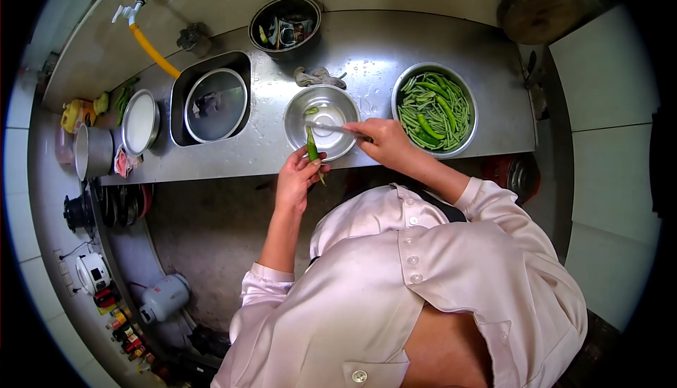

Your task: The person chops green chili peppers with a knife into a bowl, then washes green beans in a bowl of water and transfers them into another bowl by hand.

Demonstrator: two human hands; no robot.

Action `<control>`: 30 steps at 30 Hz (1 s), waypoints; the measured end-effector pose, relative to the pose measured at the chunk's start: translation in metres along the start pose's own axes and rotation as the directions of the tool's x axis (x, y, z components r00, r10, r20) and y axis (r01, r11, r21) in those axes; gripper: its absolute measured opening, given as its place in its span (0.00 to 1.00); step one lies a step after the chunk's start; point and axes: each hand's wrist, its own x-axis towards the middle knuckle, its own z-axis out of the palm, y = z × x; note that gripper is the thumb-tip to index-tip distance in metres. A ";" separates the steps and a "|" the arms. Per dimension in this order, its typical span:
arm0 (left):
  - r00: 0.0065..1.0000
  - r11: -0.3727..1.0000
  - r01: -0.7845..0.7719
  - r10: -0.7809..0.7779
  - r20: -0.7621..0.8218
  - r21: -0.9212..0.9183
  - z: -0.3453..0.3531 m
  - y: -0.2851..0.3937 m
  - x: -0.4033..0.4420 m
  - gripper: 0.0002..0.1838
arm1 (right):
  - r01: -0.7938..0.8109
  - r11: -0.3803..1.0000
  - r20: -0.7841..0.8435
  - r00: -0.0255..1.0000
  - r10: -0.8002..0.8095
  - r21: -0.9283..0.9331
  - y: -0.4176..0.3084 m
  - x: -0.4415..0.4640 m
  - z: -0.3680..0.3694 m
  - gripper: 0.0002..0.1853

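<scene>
counter (374, 39) wet, wall (610, 176) tiled; green pepper (312, 147) in left hand (300, 176), knife (328, 128) in right hand (388, 142)

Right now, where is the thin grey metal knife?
In the head view, the knife is in the right hand, over the round silver metal bowl near the picture's middle, its tip by the long green vegetable held in the left hand.

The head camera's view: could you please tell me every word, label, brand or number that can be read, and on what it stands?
No text can be read.
Bottles: any labels are too small and blurred.
Packaging in the black bowl: any print is too blurred.
</scene>
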 end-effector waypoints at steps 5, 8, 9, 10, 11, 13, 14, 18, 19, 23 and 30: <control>0.998 0.999 -0.026 0.027 0.060 -0.022 -0.003 -0.009 0.010 0.18 | 0.228 0.970 0.022 0.974 -0.226 -0.081 -0.028 -0.009 -0.004 0.22; 0.982 0.987 -0.108 0.124 0.140 -0.122 0.004 -0.007 0.011 0.19 | 0.305 0.944 0.043 0.952 -0.302 -0.123 -0.033 -0.012 -0.005 0.27; 0.980 0.982 -0.103 0.128 0.155 -0.156 0.003 -0.008 0.013 0.19 | 0.310 0.941 0.061 0.951 -0.304 -0.137 -0.034 -0.013 -0.006 0.27; 0.977 0.977 -0.098 0.131 0.169 -0.191 0.003 -0.008 0.015 0.19 | 0.322 0.937 0.062 0.947 -0.316 -0.137 -0.033 -0.013 -0.005 0.28; 0.974 0.970 -0.092 0.135 0.182 -0.225 0.002 -0.009 0.017 0.19 | 0.321 0.937 0.064 0.947 -0.315 -0.137 -0.033 -0.013 -0.005 0.28; 0.971 0.955 -0.080 0.140 0.195 -0.285 -0.001 -0.013 0.021 0.19 | 0.320 0.938 0.067 0.947 -0.313 -0.136 -0.033 -0.013 -0.006 0.28; 0.969 0.946 -0.074 0.142 0.201 -0.314 -0.002 -0.015 0.023 0.19 | 0.322 0.937 0.066 0.946 -0.316 -0.138 -0.033 -0.013 -0.005 0.28; 0.978 0.964 -0.045 0.095 0.184 -0.261 0.002 -0.011 0.020 0.19 | 0.331 0.933 0.079 0.943 -0.323 -0.140 -0.034 -0.013 -0.006 0.29; 0.974 0.963 -0.041 0.098 0.203 -0.267 0.002 -0.009 0.019 0.19 | 0.332 0.933 0.088 0.942 -0.323 -0.140 -0.035 -0.013 -0.006 0.29; 0.973 0.954 -0.080 0.137 0.183 -0.290 0.003 -0.011 0.015 0.18 | 0.346 0.927 0.078 0.938 -0.338 -0.144 -0.033 -0.013 -0.001 0.30; 0.987 0.952 -0.105 0.134 0.083 -0.289 -0.007 -0.018 0.010 0.19 | 0.369 0.901 0.069 0.929 -0.363 -0.227 -0.031 -0.011 0.003 0.28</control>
